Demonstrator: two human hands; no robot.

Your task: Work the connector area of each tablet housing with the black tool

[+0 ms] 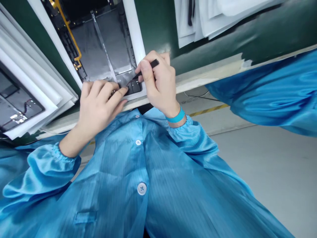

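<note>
One black tool, grasped in the fingers of the right hand, pointed toward 8 o'clock over the device, whose long axis ran 11-to-5; the left hand touched its near end, grip unclear.

Across the top, slanting, a dark green counter with a faint sheen and a pale, worn front edge. Below, smooth grey floor, crossed by a thin dark line and a yellow-and-dark striped band; thin cables near the counter's edge. Bright, soft light overall.
</note>
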